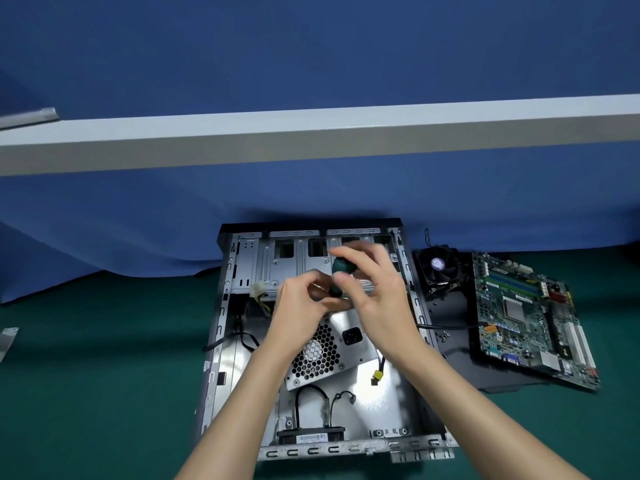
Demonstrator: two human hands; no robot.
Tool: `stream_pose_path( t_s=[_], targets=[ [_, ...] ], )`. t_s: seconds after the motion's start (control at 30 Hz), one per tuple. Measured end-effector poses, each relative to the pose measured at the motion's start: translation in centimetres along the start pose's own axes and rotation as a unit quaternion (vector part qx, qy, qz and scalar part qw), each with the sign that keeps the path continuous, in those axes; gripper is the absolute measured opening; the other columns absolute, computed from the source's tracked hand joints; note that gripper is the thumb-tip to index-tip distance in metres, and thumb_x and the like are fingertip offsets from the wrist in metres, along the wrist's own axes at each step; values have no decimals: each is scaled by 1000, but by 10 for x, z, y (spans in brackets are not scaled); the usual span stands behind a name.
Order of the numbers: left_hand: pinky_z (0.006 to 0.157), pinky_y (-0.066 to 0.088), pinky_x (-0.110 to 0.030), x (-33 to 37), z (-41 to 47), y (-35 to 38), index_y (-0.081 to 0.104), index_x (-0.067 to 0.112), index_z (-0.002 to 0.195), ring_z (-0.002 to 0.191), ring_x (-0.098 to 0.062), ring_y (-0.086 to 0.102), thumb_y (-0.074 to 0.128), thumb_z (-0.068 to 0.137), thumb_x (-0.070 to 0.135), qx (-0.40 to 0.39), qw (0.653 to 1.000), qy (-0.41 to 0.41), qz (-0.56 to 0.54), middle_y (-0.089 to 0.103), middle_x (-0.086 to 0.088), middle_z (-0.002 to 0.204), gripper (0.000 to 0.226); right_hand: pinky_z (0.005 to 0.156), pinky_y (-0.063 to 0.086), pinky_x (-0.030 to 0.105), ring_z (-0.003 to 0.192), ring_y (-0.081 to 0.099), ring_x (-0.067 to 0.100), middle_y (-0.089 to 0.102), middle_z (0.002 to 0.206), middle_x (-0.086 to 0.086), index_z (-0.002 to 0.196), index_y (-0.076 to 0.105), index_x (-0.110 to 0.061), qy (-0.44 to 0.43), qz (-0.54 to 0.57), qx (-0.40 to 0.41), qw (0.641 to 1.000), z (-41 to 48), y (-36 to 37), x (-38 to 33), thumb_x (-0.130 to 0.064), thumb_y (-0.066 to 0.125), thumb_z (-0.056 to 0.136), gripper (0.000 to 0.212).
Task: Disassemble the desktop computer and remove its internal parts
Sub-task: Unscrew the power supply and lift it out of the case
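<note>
Head view: chassis (221, 306) open on worktop (104, 375); motherboard (530, 317) and cooler (438, 268) out, to its right. PSU (322, 355) sits tilted inside. Right hand (374, 292) grips the green screwdriver (343, 266). Left hand (301, 306) is curled at its shaft; can't tell if it's gripping. Next, probably: free the cables, lift the PSU.

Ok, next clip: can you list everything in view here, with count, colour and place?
computer case: one, silver and black, open, centre of the mat
power supply: one, silver, tilted inside the case
motherboard: one, green, right of the case, on the panel
panel: one, black, right of the case
cooler fan: one, black, beyond the panel
screwdriver: one, green and black, above the case
bracket: one, silver, left edge
mat: one, dark green, underneath
cloth: blue, behind
left hand: fingers curled by the screwdriver's lower end, blurred
right hand: grips the screwdriver handle
</note>
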State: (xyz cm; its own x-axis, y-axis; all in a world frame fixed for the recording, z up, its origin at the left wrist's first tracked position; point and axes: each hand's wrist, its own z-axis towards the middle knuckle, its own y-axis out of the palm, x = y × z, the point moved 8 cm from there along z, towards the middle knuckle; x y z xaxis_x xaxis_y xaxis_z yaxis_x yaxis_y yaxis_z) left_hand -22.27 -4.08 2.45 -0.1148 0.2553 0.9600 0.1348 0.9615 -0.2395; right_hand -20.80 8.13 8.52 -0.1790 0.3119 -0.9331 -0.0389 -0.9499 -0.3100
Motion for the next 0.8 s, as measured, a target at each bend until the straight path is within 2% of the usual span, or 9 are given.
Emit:
stream_pose_path(
  t_s=[0.1,0.2,0.27,0.33,0.43,0.53,0.63,0.7,0.8],
  targets=[
    [62,55,-40,-7,2,-1,65,22,82,70,-20,65,82,60,17,29,998,4,64,67,2,74,29,84,46,24,95,55,9,53,105,0,114,66,-22,-19,-32,24,999,-1,-2,-1,-4,72,80,39],
    [70,47,-29,-28,2,2,70,31,96,84,-15,59,84,62,35,-3,967,-41,252,62,8,91,37,87,49,21,102,60,9,63,107,-4,120,62,-22,-7,11,12,1000,-1,-5,2,24,52,77,64],
    [72,44,-27,-41,-1,2,72,32,96,87,-13,57,79,70,38,-12,940,-54,337,61,11,93,28,87,50,25,102,60,11,63,108,-4,118,62,-25,-1,15,0,1000,-1,-6,4,24,49,79,64],
    [71,45,-30,-45,-3,1,74,32,88,86,-14,57,75,77,32,-3,942,-46,333,61,12,92,11,91,48,33,103,58,13,60,108,-5,117,62,-26,-9,-2,-18,1000,-1,-3,3,6,64,81,48],
    [65,47,-31,-42,-4,2,72,29,77,80,-14,57,67,81,22,8,942,-14,336,64,11,87,10,86,44,21,98,54,8,51,107,-4,114,61,-29,2,-22,-9,1000,-1,2,5,-22,80,73,46],
    [63,35,-27,-37,-6,4,74,27,82,83,-9,52,69,83,30,9,935,30,352,59,14,90,6,75,43,13,80,52,7,48,100,-2,113,64,-23,-9,-42,41,998,-1,-4,3,-4,71,81,38],
    [65,36,-27,-38,-10,5,75,25,86,85,-5,47,68,84,32,22,933,58,354,58,14,91,11,79,52,30,89,58,12,56,102,-1,116,64,-17,-18,-16,22,999,-2,-6,3,16,56,82,48],
    [66,41,-28,-37,-13,3,75,25,86,89,-6,50,67,85,27,41,935,67,346,59,14,92,8,85,50,35,98,57,14,56,106,-1,111,65,-18,-18,-5,7,1000,-2,-3,1,4,65,83,36],
    [63,42,-28,-37,-16,3,75,23,86,90,-7,52,68,84,21,59,936,78,339,59,14,92,7,82,45,22,97,54,14,50,106,2,107,67,-19,-23,-31,35,999,-3,-3,0,-10,75,79,30]
  ],
)
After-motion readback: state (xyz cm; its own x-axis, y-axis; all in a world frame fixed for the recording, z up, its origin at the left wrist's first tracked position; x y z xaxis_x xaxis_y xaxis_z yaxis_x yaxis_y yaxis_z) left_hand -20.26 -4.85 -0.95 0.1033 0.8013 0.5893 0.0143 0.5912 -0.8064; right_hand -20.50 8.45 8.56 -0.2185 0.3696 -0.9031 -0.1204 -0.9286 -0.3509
